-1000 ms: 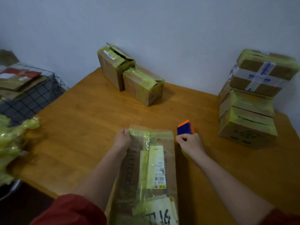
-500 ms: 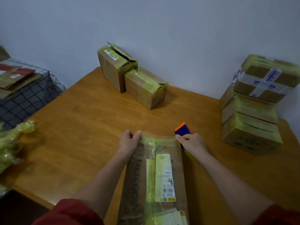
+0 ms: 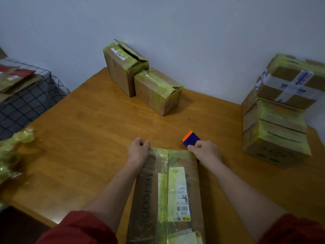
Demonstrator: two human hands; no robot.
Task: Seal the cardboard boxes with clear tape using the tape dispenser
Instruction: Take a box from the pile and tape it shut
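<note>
1. A person in red sleeves (image 3: 79,228) works at a wooden bench (image 3: 96,129). A long cardboard box (image 3: 151,191) lies lengthwise in front of them, its top streaked with yellowish tape and carrying a shipping label.
2. The left hand (image 3: 139,150) curls its fingers over the far left corner of the long cardboard box and grips it.
3. The right hand (image 3: 204,151) is clamped round a blue-and-orange tape dispenser (image 3: 190,139), held at the box's far right corner. Whether the dispenser touches the cardboard cannot be told.
4. At the bench's far edge, by the wall, a taller taped box (image 3: 121,71) stands touching a lower taped box (image 3: 156,92).
5. A stack of taped boxes (image 3: 276,120) rises at the right end of the bench, well apart from the hands.
6. Crumpled yellowish tape (image 3: 14,152) lies at the left edge. Beyond it, flattened cardboard (image 3: 15,81) rests on a checked cloth (image 3: 26,106).
</note>
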